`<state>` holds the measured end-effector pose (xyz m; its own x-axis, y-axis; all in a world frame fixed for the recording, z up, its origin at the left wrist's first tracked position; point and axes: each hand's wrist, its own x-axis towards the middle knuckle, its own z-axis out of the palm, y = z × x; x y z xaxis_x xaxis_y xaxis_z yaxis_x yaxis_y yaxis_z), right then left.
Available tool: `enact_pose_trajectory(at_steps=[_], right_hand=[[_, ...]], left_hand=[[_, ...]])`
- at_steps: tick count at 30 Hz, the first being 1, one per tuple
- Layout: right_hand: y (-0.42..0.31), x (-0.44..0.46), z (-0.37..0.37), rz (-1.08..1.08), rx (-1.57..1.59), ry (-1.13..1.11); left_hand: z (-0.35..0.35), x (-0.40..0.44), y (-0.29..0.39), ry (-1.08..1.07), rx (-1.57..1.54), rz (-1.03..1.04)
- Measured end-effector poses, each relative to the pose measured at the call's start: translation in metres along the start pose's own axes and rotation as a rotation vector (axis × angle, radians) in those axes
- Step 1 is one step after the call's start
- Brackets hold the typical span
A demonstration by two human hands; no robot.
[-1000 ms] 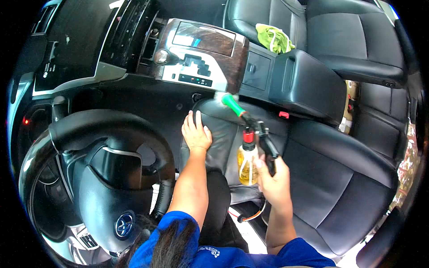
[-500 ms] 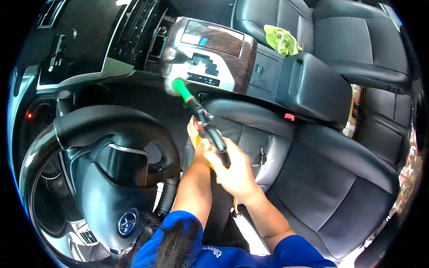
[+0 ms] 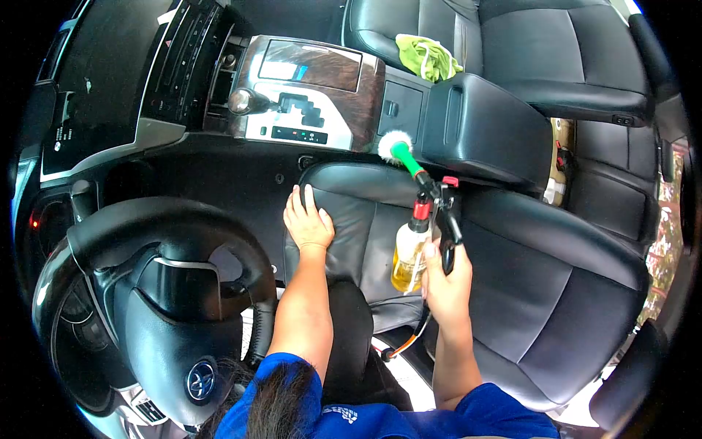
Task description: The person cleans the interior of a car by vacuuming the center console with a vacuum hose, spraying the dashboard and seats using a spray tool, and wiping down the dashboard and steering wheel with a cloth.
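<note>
The right hand (image 3: 447, 287) is gripping a black pistol-shaped spray gun (image 3: 451, 228), whose green tube (image 3: 407, 160) and round white bristle brush (image 3: 391, 144) are pointing ahead of that hand, while its clear bottle of amber liquid (image 3: 408, 257) is hanging just left of the fingers. The left hand (image 3: 308, 222) is lying palm down, fingers slightly spread, on the black leather seat cushion (image 3: 355, 227).

black steering wheel (image 3: 168, 219), crumpled green cloth (image 3: 428, 58)

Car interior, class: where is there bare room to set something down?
Bare: the armrest, between green cloth and driver's backrest; the passenger cushion, beside the cloth. Crowded: the driver's cushion, where the left hand rests and the right hand holds a spray gun.
</note>
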<state>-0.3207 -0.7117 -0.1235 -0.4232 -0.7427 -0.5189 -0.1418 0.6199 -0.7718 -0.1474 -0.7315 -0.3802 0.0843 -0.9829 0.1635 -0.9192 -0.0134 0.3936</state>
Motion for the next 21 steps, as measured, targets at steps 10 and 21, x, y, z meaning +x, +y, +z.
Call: enact_pose_trajectory(at_steps=[10,21], right_hand=[[-0.021,0.082,0.017,-0.137,0.080,0.121],[-0.053,0.057,-0.001,-0.106,0.155,-0.192]], left_hand=[[-0.001,0.001,-0.001,-0.015,0.005,-0.018],[-0.001,0.000,0.000,-0.011,-0.003,-0.018]])
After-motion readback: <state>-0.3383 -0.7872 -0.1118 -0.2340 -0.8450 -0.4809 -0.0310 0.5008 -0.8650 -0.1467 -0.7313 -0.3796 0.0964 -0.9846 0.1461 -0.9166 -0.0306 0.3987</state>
